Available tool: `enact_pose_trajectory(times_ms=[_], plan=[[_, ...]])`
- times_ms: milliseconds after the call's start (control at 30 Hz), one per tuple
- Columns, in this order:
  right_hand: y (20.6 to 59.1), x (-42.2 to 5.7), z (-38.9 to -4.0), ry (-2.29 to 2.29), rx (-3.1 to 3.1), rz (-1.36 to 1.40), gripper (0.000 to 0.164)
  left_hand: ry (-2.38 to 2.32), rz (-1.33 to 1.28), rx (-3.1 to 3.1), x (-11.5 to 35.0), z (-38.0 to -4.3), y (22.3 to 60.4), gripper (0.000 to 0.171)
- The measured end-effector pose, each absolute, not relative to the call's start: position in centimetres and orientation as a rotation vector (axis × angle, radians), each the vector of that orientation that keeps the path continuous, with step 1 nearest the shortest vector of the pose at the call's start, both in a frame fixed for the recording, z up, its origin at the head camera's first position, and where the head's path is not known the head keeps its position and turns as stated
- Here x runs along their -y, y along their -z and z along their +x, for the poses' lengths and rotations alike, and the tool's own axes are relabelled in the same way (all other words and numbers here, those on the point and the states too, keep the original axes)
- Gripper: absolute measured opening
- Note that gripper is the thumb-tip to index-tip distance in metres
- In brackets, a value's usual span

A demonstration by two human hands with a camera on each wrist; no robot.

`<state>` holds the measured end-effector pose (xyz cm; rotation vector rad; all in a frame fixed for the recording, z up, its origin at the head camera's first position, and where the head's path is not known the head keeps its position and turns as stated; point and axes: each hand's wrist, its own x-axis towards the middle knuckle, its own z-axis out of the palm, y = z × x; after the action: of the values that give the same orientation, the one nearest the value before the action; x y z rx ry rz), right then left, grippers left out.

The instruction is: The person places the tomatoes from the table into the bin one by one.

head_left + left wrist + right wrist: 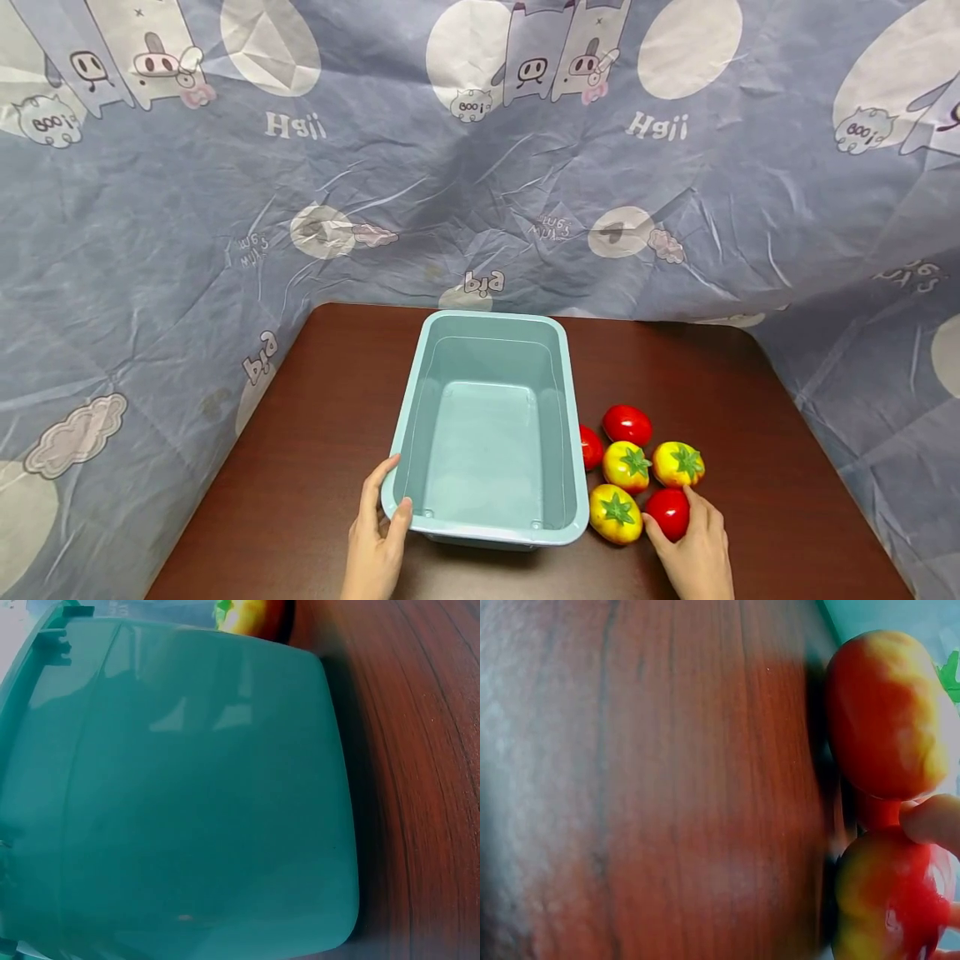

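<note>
A light blue-green plastic basin stands in the middle of the table, with nothing inside. At its near left corner my left hand holds the rim between thumb and fingers; the left wrist view shows the basin's outer wall. My right hand has thumb and fingers on either side of a glossy red tomato, whose yellowish underside shows in the right wrist view. Beside it sits a yellow tomato with a green leafy top. Another yellow tomato lies just behind the held one.
Farther back lie a third yellow tomato, a red tomato and another red one partly hidden by the basin's right rim. The dark brown table ends at a printed grey-blue cloth hanging behind and around it.
</note>
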<state>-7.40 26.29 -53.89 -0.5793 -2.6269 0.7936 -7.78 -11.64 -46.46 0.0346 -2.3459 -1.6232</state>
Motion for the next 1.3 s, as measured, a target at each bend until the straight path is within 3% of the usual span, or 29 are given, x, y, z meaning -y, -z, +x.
enact_pose_trajectory(times_ms=[300,567,1300], plan=[[52.6,-26.5,-7.2,-0.847,2.623,-0.703,0.077,1.620,0.028,2.339,11.6,-7.8,46.7,0.050],[48.5,-25.9,-7.5,-0.995,2.509,-0.752,0.077,1.607,0.030,2.343,11.8,-7.6,46.6,0.050],[40.1,-21.5,-10.8,-2.022,2.070,-0.386,0.045,1.627,0.040,2.326,12.2,-8.1,47.5,0.050]])
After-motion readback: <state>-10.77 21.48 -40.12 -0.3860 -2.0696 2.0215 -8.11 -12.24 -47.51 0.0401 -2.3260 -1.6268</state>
